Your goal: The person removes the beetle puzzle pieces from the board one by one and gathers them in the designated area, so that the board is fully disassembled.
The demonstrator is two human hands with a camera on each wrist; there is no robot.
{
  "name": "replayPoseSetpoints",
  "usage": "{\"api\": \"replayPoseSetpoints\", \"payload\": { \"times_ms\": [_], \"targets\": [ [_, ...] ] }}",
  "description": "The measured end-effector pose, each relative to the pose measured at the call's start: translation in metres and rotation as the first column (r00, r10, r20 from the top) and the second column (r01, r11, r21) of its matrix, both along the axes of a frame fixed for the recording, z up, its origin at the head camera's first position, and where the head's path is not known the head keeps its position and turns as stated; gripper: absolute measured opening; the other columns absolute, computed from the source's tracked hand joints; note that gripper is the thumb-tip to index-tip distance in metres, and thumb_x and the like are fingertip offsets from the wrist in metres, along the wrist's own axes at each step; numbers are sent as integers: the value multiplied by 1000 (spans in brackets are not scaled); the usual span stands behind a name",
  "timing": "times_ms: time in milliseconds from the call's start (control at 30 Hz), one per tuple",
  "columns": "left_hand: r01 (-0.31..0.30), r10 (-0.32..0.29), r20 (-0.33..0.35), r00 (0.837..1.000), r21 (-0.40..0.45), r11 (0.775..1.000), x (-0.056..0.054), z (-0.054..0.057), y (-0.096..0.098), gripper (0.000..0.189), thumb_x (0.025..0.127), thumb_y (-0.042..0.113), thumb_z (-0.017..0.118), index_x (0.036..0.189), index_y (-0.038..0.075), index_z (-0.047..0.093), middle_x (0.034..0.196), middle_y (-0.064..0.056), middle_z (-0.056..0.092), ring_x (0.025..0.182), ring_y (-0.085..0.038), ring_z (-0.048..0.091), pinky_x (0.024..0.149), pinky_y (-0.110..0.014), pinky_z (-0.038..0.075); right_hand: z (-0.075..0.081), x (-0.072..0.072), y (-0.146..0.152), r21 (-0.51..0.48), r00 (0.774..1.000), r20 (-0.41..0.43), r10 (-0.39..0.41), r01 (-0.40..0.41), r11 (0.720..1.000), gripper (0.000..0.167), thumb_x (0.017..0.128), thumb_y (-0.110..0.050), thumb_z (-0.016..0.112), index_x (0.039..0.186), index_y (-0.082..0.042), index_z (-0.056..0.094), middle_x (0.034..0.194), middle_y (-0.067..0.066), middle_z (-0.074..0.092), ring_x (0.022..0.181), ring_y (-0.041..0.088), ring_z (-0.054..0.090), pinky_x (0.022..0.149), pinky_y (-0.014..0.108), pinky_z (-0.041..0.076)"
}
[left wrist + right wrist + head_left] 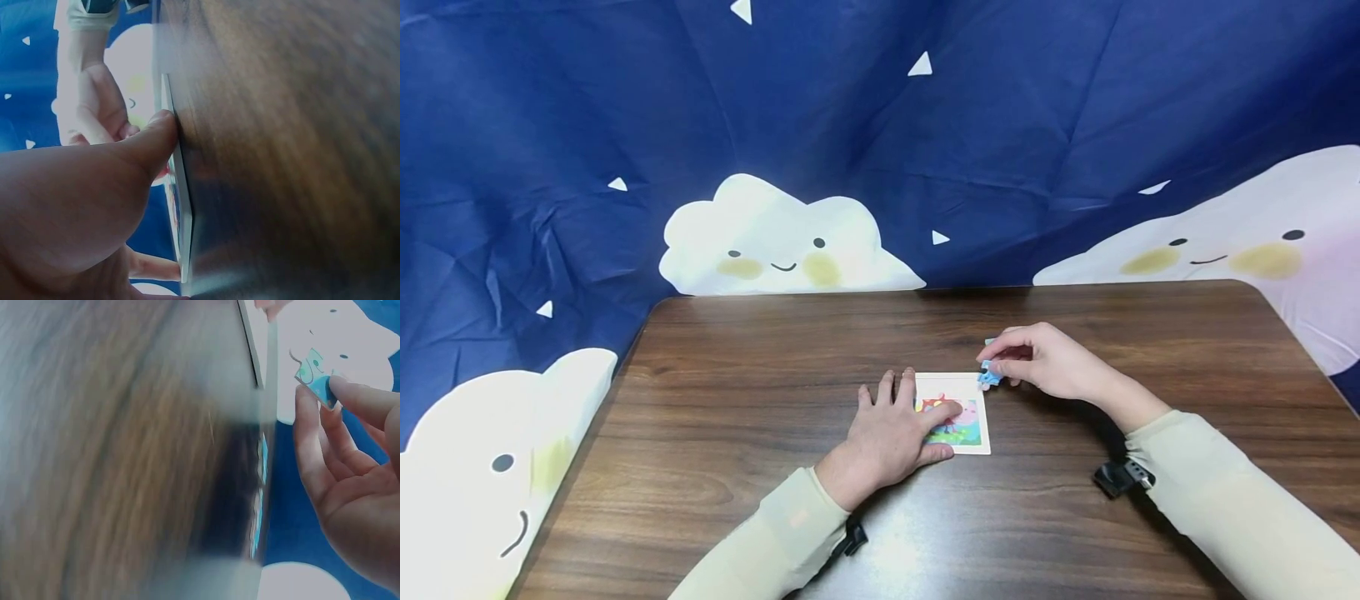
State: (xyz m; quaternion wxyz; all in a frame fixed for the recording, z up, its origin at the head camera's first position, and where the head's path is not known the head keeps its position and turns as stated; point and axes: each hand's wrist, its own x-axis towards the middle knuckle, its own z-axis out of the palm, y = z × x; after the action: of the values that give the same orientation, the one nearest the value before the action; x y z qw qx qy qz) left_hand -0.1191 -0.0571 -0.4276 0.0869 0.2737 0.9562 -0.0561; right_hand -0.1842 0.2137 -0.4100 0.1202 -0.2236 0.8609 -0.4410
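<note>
A white-framed jigsaw puzzle board (973, 448) with a colourful picture lies on the wooden table. My left hand (887, 437) rests on its left side with fingers spread, the index finger across the picture and the thumb at the near edge; in the left wrist view that thumb (153, 140) presses the board's rim (182, 200). Just past the board's far right corner, my right hand (1048, 362) pinches a blue jigsaw piece (989, 377) between thumb and fingers. The right wrist view shows this piece (317, 378) raised and tilted, blue and green with curved outlines.
More blue jigsaw pieces (257, 522) lie flat on the brown table (715, 400), below the right hand in the right wrist view. A dark blue cloth (820, 100) with smiling clouds hangs behind the table's far edge. Black straps with small devices (1122, 477) sit at the wrists.
</note>
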Motion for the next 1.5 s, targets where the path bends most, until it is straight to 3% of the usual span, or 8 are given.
{"api": "replayPoseSetpoints", "payload": {
  "times_ms": [267, 467, 667, 800, 900, 1167, 1500],
  "targets": [
    [1, -1, -1, 1000, 10, 1000, -1, 1, -2, 57, 101, 72, 54, 155, 56, 44, 167, -23, 41, 152, -46, 45, 113, -67, 46, 4, 0, 27, 46, 991, 3, -137, 136, 990, 20, 101, -10, 75, 119, -5, 81, 90, 7, 75, 66, 14, 63, 59, 27, 52],
    [-2, 2, -6, 1000, 15, 1000, 0, 1, -2, 57, 101, 71, 55, 155, 56, 45, 167, -22, 42, 152, -46, 46, 112, -67, 47, 1, -3, 46, 72, 982, -35, -185, 188, 980, 20, 102, -4, 70, 119, -3, 80, 98, 12, 77, 69, 11, 64, 62, 28, 55],
    [2, -2, -5, 1000, 17, 1000, 0, 1, -3, 57, 101, 71, 55, 155, 56, 44, 167, -23, 42, 152, -46, 46, 112, -67, 47, -4, -10, 67, 159, 969, -85, -231, 243, 957, 20, 102, -4, 70, 119, -3, 80, 100, 13, 77, 67, 9, 59, 61, 25, 49],
    [2, -2, -6, 1000, 14, 1000, 0, 1, -3, 57, 101, 71, 55, 156, 56, 44, 167, -22, 42, 152, -46, 46, 113, -66, 47, -10, -17, 76, 214, 967, -116, -228, 249, 945, 18, 102, -7, 71, 117, -2, 81, 110, 17, 81, 83, -1, 60, 72, 17, 47],
    [3, -3, -8, 1000, 15, 1000, 1, 1, -3, 58, 101, 71, 55, 156, 55, 44, 167, -22, 42, 152, -45, 46, 112, -66, 47, -14, -21, 79, 249, 966, -134, -221, 249, 936, 17, 102, -7, 71, 115, -3, 82, 113, 17, 81, 94, 0, 62, 79, 14, 46],
    [8, -7, -19, 1000, 51, 999, 2, 0, -5, 57, 101, 70, 57, 154, 53, 46, 165, -22, 41, 150, -46, 45, 111, -67, 47, -21, -29, 80, 307, 968, -160, -193, 235, 922, 17, 103, -6, 69, 113, 1, 80, 112, 20, 80, 107, 28, 68, 90, 38, 51],
    [7, -8, 13, 1000, 120, 993, 1, -3, -7, 58, 102, 69, 56, 157, 51, 46, 168, -22, 33, 154, -49, 38, 114, -69, 42, -21, -31, 86, 291, 970, -144, -195, 230, 929, 18, 102, -6, 69, 115, 1, 78, 102, 11, 79, 90, 11, 63, 80, 21, 46]
  ]
}}
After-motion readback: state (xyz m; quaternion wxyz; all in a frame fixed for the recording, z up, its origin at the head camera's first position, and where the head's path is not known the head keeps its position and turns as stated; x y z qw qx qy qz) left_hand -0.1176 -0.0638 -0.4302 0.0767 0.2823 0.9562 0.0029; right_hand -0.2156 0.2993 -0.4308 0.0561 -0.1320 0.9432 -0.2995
